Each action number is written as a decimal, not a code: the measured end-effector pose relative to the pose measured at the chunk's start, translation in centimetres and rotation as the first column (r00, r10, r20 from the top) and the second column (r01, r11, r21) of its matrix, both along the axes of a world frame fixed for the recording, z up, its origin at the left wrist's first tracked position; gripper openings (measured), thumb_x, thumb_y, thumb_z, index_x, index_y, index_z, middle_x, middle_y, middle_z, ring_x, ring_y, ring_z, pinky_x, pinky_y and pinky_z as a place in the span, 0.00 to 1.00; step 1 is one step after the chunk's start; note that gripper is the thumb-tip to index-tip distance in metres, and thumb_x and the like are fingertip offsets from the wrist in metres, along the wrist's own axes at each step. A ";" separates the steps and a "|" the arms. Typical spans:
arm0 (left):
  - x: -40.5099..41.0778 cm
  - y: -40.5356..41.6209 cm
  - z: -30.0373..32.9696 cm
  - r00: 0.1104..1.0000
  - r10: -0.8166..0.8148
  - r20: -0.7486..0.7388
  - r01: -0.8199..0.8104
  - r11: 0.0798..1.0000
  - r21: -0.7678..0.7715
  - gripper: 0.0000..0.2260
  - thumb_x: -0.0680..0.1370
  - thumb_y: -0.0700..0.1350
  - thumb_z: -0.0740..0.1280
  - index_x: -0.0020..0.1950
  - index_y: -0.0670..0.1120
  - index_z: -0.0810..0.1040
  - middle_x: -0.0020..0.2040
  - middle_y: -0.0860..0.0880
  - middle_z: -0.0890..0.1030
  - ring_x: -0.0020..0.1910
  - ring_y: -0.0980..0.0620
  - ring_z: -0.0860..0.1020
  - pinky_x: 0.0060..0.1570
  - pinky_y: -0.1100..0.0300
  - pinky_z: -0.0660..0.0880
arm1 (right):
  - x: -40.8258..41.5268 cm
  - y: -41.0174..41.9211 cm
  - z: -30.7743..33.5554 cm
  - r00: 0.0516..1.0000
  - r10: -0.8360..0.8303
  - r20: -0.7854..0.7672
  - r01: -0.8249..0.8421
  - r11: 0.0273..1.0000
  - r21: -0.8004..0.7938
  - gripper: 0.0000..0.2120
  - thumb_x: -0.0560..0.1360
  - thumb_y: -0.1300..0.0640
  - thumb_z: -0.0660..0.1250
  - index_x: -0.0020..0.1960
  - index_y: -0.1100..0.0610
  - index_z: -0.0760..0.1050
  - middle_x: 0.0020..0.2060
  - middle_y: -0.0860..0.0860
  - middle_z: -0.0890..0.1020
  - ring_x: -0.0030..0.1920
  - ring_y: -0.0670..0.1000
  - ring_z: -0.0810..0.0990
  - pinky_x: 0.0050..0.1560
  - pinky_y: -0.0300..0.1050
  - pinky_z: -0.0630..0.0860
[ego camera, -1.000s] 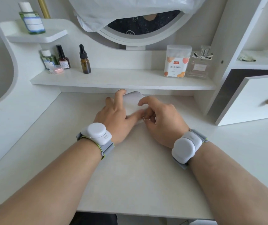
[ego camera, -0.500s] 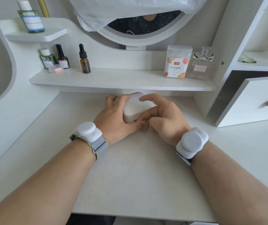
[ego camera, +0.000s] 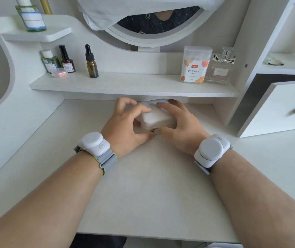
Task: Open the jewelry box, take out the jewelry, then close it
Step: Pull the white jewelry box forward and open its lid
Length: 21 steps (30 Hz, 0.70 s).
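Observation:
A small white jewelry box (ego camera: 154,116) with rounded corners sits on the white dressing table (ego camera: 143,185), close under the low shelf. My left hand (ego camera: 127,126) grips its left side, fingers curled over the top. My right hand (ego camera: 180,124) holds the right side, thumb at the front edge by a small metal clasp. The lid looks shut, though it is blurred. No jewelry is visible.
The low shelf (ego camera: 134,85) just above the box carries a brown dropper bottle (ego camera: 91,62), nail polish (ego camera: 67,59), a cotton swab box (ego camera: 196,64) and a perfume bottle (ego camera: 221,68). A round mirror (ego camera: 154,24) stands behind. A white cabinet door (ego camera: 286,108) hangs open at right.
Both hands have shifted from covering the box's front to gripping its two sides, so more of the lid shows. The box seems pulled slightly toward me.

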State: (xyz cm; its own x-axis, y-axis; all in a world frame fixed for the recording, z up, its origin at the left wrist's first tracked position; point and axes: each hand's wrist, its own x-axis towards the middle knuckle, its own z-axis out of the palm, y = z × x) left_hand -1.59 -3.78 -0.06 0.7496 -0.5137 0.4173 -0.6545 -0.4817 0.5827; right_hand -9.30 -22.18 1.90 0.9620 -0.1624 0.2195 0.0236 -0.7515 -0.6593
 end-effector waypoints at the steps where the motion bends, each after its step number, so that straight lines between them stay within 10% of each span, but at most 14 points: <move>1: 0.0 0.0 0.1 1.000 -0.003 -0.003 0.003 1.000 -0.026 0.27 0.65 0.54 0.81 0.61 0.61 0.77 0.61 0.55 0.66 0.45 0.59 0.82 0.48 0.56 0.81 | 0.0 -0.2 0.0 1.000 -0.012 -0.004 0.012 1.000 -0.010 0.33 0.71 0.50 0.71 0.75 0.41 0.67 0.75 0.48 0.65 0.70 0.50 0.70 0.61 0.37 0.63; 8: 0.3 0.2 0.1 1.000 0.014 0.010 -0.013 0.997 -0.070 0.23 0.66 0.50 0.79 0.59 0.58 0.79 0.41 0.54 0.79 0.39 0.50 0.83 0.45 0.52 0.83 | 0.1 -0.8 -0.5 0.996 -0.081 0.020 0.081 0.997 0.002 0.34 0.69 0.50 0.72 0.73 0.38 0.68 0.66 0.45 0.71 0.53 0.51 0.79 0.61 0.46 0.77; 21: -0.1 0.3 0.6 0.990 0.117 -0.076 -0.124 0.988 -0.097 0.16 0.67 0.45 0.81 0.51 0.55 0.82 0.35 0.57 0.86 0.35 0.62 0.84 0.45 0.62 0.80 | 0.5 -1.2 -0.5 0.988 -0.151 -0.029 0.150 0.988 -0.025 0.55 0.60 0.34 0.77 0.80 0.52 0.58 0.64 0.50 0.66 0.67 0.53 0.70 0.70 0.44 0.68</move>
State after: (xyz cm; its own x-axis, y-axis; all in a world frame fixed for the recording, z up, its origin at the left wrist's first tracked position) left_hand -1.72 -3.50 0.55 0.8327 -0.3760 0.4066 -0.5511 -0.4909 0.6747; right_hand -8.84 -23.36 1.44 0.9334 -0.3009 0.1953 -0.1108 -0.7597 -0.6408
